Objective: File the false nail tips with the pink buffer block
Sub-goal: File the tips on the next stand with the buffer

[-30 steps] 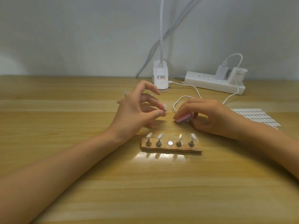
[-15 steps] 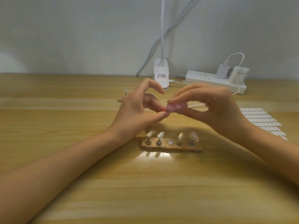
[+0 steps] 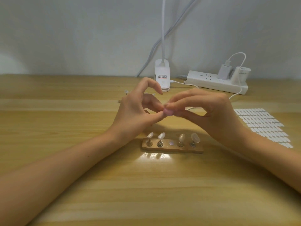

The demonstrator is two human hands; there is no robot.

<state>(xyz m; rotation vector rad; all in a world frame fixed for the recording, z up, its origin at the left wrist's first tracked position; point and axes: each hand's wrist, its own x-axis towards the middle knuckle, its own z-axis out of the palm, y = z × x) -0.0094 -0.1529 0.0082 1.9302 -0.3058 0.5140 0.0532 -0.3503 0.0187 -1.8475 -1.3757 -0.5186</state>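
Pink buffer block (image 3: 217,111) is pinched in the right hand (image 3: 218,117), above the wooden holder (image 3: 172,148). It touches the left hand (image 3: 135,113), which pinches something hidden, likely a false nail tip. Filing step now; next, rub softly.

- Lamp base (image 3: 162,70), just beyond the left hand (image 3: 135,111), behind its raised forefinger: a small white label (image 3: 162,77) is sitting on the front face.
  - The top line is showing in red and the lines under it in black.
  - All of it is too small and blurred, so no word or number is coming through.
- Under that label a faint round mark (image 3: 162,82) is showing. I cannot tell any symbol inside it.
- Charger block (image 3: 241,77), well beyond the right hand (image 3: 211,111) and off to its right, standing on the power strip (image 3: 211,82): one short line of grey lettering (image 3: 243,73) is running across its face.
  - It is sitting like a brand word, but the letters are not resolving.
- In short, nothing is reading letter for letter.
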